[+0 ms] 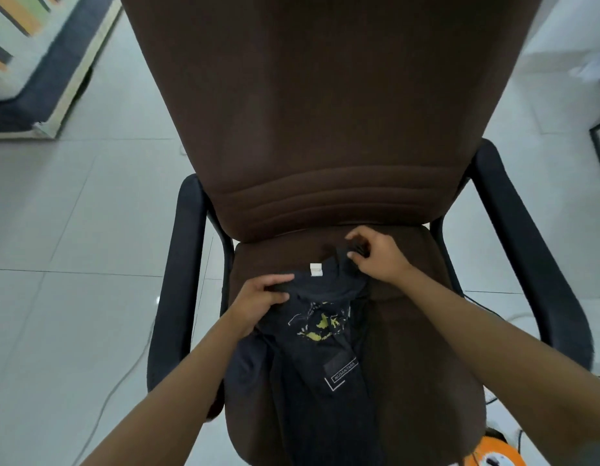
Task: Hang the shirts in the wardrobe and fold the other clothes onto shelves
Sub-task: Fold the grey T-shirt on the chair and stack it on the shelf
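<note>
A black T-shirt (312, 361) with a yellow print and a white neck label lies crumpled on the seat of a brown office chair (325, 129), hanging over the seat's front edge. My left hand (261, 301) grips the shirt at the left side of its collar. My right hand (376, 257) pinches the black fabric at the shirt's right shoulder, near the back of the seat. No hanger or wardrobe is in view.
The chair has black armrests (180, 264) on both sides and stands on pale floor tiles. A striped rug or mattress edge (39, 79) lies at the far left. An orange object (493, 455) sits at the bottom right, and thin cables run across the floor.
</note>
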Demonstrator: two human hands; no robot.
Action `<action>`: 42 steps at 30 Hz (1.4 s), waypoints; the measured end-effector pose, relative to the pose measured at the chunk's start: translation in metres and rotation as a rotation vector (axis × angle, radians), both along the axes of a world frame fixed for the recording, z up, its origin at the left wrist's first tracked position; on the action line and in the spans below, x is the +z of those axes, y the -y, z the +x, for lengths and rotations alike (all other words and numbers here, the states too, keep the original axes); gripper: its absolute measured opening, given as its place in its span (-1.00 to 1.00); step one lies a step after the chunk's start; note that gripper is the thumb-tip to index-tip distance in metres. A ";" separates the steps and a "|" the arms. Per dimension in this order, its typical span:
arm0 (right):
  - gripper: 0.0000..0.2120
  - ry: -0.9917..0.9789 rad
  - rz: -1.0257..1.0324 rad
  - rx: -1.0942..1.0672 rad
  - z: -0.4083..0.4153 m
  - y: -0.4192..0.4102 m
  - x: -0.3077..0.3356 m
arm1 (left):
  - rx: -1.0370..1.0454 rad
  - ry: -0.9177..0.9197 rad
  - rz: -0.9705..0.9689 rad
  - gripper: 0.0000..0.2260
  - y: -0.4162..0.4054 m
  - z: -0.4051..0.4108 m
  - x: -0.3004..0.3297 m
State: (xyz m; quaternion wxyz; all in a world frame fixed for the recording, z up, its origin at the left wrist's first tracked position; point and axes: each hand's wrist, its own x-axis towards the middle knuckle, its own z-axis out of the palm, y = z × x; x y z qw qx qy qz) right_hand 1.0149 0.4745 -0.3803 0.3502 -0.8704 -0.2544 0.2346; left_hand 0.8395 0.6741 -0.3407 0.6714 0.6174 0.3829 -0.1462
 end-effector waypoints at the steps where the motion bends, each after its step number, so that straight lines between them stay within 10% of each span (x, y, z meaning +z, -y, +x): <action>1: -0.72 -0.006 -0.002 -0.009 -0.004 0.002 0.008 | 0.031 0.020 -0.043 -0.61 -0.001 -0.004 0.006; 8: -0.80 0.012 0.229 -0.198 -0.062 0.029 0.088 | 0.151 0.147 -0.684 -0.63 -0.004 -0.047 0.073; 26: -0.79 0.428 0.383 -0.268 -0.154 0.101 0.395 | -0.251 0.827 0.492 -0.66 0.019 -0.133 0.347; 42: -0.87 0.581 0.166 0.018 -0.172 0.182 0.520 | -0.577 0.595 1.293 -0.79 0.073 -0.129 0.480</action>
